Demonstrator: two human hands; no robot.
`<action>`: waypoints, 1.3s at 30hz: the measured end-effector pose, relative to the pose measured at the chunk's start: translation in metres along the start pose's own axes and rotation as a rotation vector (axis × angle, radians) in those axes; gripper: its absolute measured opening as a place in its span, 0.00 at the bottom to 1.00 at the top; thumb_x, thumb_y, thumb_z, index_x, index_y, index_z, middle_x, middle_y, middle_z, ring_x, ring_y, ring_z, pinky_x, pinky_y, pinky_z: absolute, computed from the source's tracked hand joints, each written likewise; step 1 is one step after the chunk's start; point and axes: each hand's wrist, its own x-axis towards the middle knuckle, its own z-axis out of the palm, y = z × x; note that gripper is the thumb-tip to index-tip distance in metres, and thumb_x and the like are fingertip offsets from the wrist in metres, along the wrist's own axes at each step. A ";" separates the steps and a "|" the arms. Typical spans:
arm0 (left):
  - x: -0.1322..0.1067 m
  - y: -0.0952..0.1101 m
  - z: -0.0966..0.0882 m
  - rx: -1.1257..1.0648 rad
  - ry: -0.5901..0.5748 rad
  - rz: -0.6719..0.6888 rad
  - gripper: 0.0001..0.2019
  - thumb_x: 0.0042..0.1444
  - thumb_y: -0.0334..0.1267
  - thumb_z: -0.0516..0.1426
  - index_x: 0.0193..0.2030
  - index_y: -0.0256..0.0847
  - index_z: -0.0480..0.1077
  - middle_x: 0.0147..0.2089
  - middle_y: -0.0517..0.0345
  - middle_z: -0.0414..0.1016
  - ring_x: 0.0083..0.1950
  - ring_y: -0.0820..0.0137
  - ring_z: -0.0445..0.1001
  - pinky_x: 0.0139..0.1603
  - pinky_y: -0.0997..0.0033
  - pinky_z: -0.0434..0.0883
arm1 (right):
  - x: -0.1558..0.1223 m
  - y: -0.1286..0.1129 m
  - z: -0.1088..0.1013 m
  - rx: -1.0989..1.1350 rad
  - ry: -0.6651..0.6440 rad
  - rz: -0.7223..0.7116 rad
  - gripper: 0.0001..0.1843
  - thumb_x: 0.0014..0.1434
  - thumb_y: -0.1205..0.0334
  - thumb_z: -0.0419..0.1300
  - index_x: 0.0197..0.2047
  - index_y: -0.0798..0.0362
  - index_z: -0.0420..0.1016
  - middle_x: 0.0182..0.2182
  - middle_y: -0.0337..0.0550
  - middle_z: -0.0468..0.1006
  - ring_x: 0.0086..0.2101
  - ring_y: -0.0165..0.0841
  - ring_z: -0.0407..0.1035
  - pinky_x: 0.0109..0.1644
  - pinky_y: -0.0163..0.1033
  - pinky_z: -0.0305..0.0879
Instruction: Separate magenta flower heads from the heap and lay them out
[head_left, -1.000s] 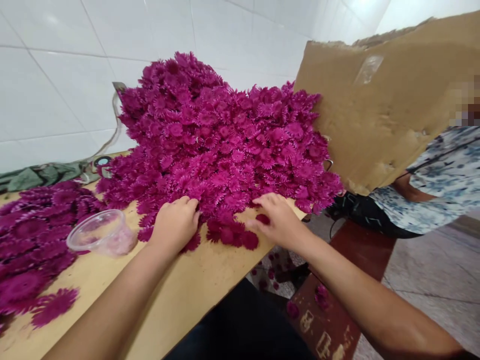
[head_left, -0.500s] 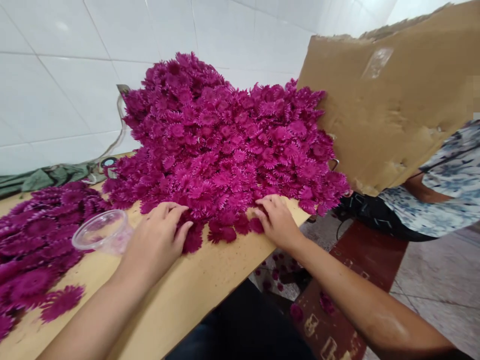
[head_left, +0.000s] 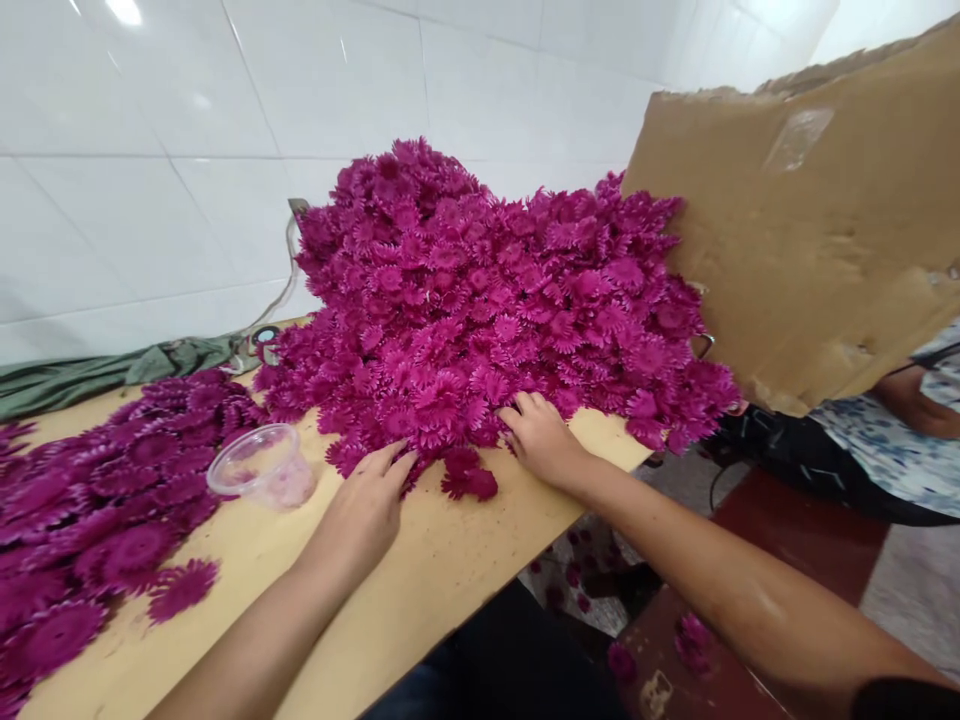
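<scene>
A big heap of magenta flower heads (head_left: 487, 300) lies on a wooden table (head_left: 420, 580). My left hand (head_left: 367, 510) rests flat on the table at the heap's near edge, fingers stretched out and touching the nearest blooms. My right hand (head_left: 541, 440) lies at the heap's front right edge, fingers bent and tucked into the flowers; what they hold, if anything, is hidden. A couple of loose flower heads (head_left: 469, 480) lie between the two hands.
A clear plastic cup (head_left: 262, 468) stands left of my left hand. Flattened magenta flowers (head_left: 97, 510) are spread at the left. A cardboard sheet (head_left: 810, 200) leans at the right, with another person (head_left: 900, 430) seated behind it. Green cloth (head_left: 97, 370) lies by the tiled wall.
My left hand has opened from a loose fist to flat fingers at the heap's edge. My right hand has pushed in against the flowers. The camera view has shifted left.
</scene>
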 end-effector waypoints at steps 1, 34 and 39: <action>0.000 0.000 -0.002 -0.017 0.006 -0.006 0.20 0.53 0.26 0.43 0.48 0.36 0.70 0.50 0.45 0.72 0.50 0.60 0.72 0.46 0.60 0.72 | 0.001 0.001 0.000 0.006 0.003 -0.003 0.15 0.55 0.70 0.50 0.45 0.57 0.70 0.41 0.55 0.66 0.43 0.43 0.59 0.46 0.48 0.60; 0.052 0.006 -0.052 -0.596 0.150 -0.567 0.10 0.46 0.43 0.49 0.24 0.41 0.68 0.26 0.58 0.75 0.32 0.66 0.71 0.36 0.70 0.68 | 0.036 -0.081 -0.026 0.765 0.257 -0.063 0.21 0.52 0.58 0.60 0.47 0.59 0.66 0.42 0.51 0.70 0.42 0.34 0.65 0.47 0.41 0.64; 0.056 0.013 -0.056 -0.768 0.062 -0.654 0.18 0.47 0.51 0.50 0.16 0.42 0.59 0.16 0.64 0.62 0.22 0.73 0.62 0.25 0.73 0.62 | 0.039 -0.079 -0.028 0.852 0.233 -0.131 0.20 0.51 0.58 0.60 0.47 0.56 0.68 0.39 0.45 0.71 0.35 0.30 0.67 0.41 0.37 0.65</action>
